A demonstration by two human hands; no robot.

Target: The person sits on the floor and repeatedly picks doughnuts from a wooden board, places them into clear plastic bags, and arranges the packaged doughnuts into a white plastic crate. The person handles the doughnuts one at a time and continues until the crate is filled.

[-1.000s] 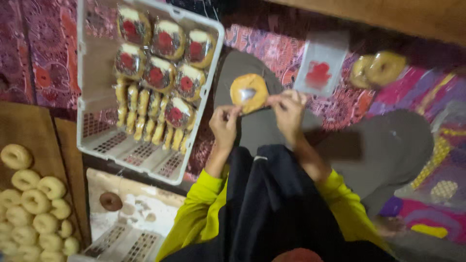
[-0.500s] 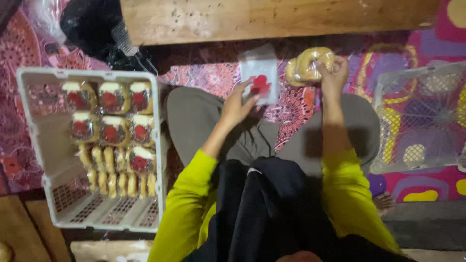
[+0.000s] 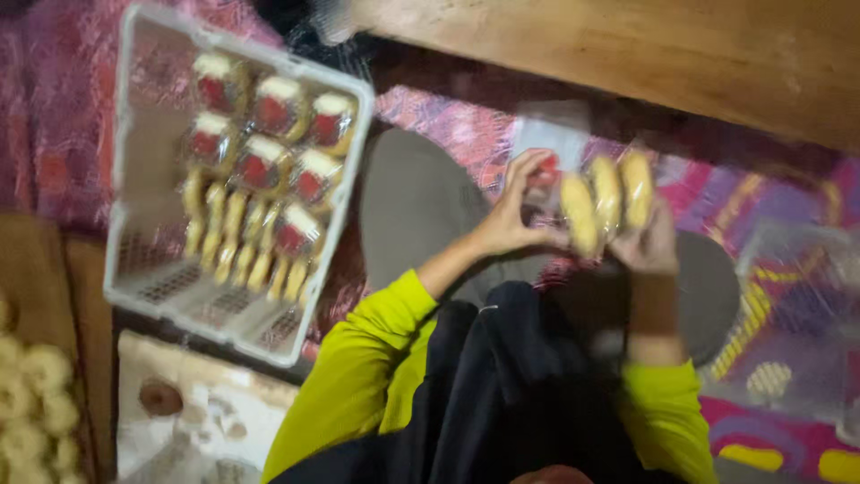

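My right hand [image 3: 652, 247] holds up three yellow ring pastries [image 3: 606, 199] side by side on edge. My left hand [image 3: 520, 213] pinches a clear plastic bag with a red label [image 3: 548, 148] right against the leftmost pastry. Both hands are raised over my grey-clad knees [image 3: 421, 202]. My sleeves are lime yellow. The picture is blurred by motion.
A white plastic crate [image 3: 134, 170] at the left holds several wrapped pastries with red labels and a row of plain ones. A second crate [image 3: 797, 305] lies at the right. Plain ring pastries [image 3: 36, 394] lie on a board at the lower left. A wooden plank [image 3: 627, 54] runs across the top.
My right hand has lifted the pastries from the cloth and brought them toward me. My left hand has carried the bag over to them. The view has swung back left.
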